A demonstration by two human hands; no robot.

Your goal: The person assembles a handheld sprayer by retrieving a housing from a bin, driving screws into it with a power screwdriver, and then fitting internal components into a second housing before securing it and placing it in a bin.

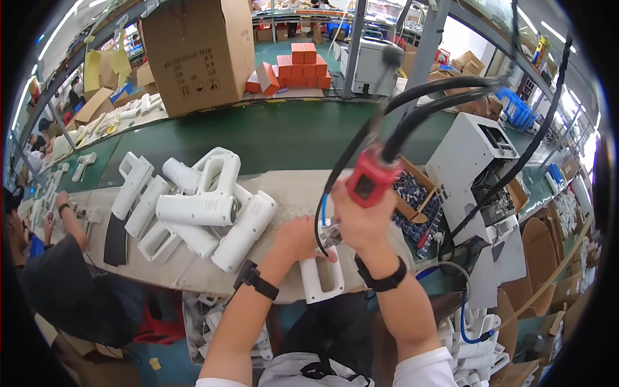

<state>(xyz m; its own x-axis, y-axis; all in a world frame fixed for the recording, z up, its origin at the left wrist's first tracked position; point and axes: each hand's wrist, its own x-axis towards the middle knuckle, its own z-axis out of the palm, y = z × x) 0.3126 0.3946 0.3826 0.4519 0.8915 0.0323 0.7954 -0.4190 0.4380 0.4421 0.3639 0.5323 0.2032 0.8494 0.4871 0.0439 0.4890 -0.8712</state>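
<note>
My right hand is wrapped around a red power screwdriver, whose thick black cables rise from its top. Its metal lower end reaches down to a white plastic housing with a looped handle, at the front edge of the bench. My left hand grips the housing's upper part, close beside the tool's end. Fingers and tool hide where the tip meets the housing. A pile of similar white housings lies left of my hands.
Right of my hands are a cardboard tray of small dark parts and a white machine. A green conveyor belt runs behind. Across it stand a large carton and stacked orange boxes. A co-worker works at left.
</note>
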